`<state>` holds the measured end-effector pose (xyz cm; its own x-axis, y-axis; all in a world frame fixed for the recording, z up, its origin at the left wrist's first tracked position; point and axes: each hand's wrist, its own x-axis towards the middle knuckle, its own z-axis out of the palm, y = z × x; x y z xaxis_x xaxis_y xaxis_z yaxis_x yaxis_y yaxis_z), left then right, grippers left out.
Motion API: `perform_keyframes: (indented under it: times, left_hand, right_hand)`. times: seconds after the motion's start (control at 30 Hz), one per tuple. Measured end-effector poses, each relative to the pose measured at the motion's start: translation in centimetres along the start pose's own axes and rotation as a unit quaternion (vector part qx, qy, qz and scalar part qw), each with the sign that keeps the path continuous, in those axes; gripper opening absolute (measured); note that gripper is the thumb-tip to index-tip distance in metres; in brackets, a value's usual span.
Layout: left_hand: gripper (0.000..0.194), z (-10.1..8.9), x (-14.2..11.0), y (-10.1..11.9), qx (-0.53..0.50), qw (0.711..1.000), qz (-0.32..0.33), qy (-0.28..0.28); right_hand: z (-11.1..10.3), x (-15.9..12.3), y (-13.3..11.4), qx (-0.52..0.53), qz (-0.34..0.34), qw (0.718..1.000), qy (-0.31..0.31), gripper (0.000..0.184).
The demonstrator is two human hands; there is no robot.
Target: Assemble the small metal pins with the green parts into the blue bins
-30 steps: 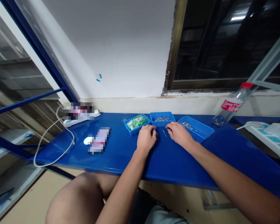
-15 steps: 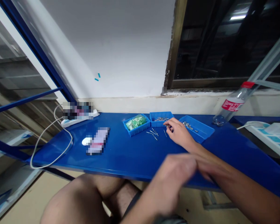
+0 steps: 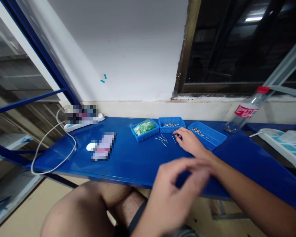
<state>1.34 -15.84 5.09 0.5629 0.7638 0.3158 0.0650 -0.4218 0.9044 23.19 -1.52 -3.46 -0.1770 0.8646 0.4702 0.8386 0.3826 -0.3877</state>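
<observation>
Metal pins point(image 3: 164, 139) are lying toward the back edge of the bench point(image 3: 133, 158), right hand point(image 3: 188, 141) curling beside them, left hand point(image 3: 179, 194) hovering nearer the front edge, both grips unclear.

- Along the table's point(image 3: 128, 161) wall side, a row: left bin point(image 3: 148, 134) with packets point(image 3: 144, 127) in it, middle bin point(image 3: 170, 120) and right bin point(image 3: 215, 137) with metal pieces point(image 3: 197, 132) in it
- Before the middle bin, loose pins point(image 3: 161, 141)
- Right of the row, a bottle point(image 3: 244, 111)
- Over left, a blurred-out object point(image 3: 104, 146); behind it, a power strip point(image 3: 85, 125)
</observation>
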Motion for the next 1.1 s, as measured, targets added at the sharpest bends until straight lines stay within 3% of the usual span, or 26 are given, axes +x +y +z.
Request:
perform_keyframes:
  times: [0.07, 0.13, 0.3, 0.43, 0.5, 0.63, 0.7, 0.9, 0.97, 1.1]
  left_hand:
    - [0.028, -1.4, 2.3, -1.5, 0.056, 0.993, -0.020, 0.097]
    - [0.027, -2.8, 5.1, -4.1, 0.129, 0.982, -0.038, 0.131]
    - [0.030, -4.6, 10.3, -10.0, 0.246, 0.962, -0.062, 0.103]
    - [0.027, -4.5, 11.4, -11.3, 0.215, 0.975, -0.013, 0.060]
    - [0.021, -4.4, 11.3, -11.6, 0.179, 0.981, -0.005, 0.070]
    - [0.024, -4.6, 10.8, -12.5, 0.151, 0.981, -0.009, 0.118]
    - [0.031, -4.7, 10.6, -12.6, 0.149, 0.979, -0.006, 0.138]
    - [0.046, -4.5, 10.4, -12.1, 0.122, 0.980, -0.002, 0.156]
    - [0.039, -4.5, 10.4, -11.9, 0.123, 0.979, -0.005, 0.162]
    - [0.032, -4.5, 10.3, -11.6, 0.159, 0.976, -0.017, 0.145]
  right_hand:
    - [0.0, 0.1, 0.0, 0.009, -0.002, 1.000, 0.013, 0.032]
    - [-0.1, 0.2, -0.1, 0.042, 0.004, 0.999, 0.025, 0.028]
    - [-0.3, 0.6, -0.8, 0.171, 0.087, 0.980, 0.056, 0.010]
    - [0.1, 0.6, -1.5, 0.345, 0.177, 0.920, 0.057, 0.032]
    - [0.2, 0.6, -1.9, 0.393, 0.193, 0.898, 0.050, 0.039]
    - [0.1, 0.7, -2.4, 0.437, 0.177, 0.881, 0.043, 0.042]
    - [0.0, 0.6, -2.4, 0.427, 0.158, 0.889, 0.044, 0.043]
    - [-0.7, 0.3, -2.2, 0.222, 0.015, 0.974, 0.041, 0.025]
    - [-0.8, 0.3, -2.4, 0.195, -0.003, 0.979, 0.053, 0.022]
    - [-0.9, 0.3, -2.8, 0.222, 0.030, 0.972, 0.073, 0.016]
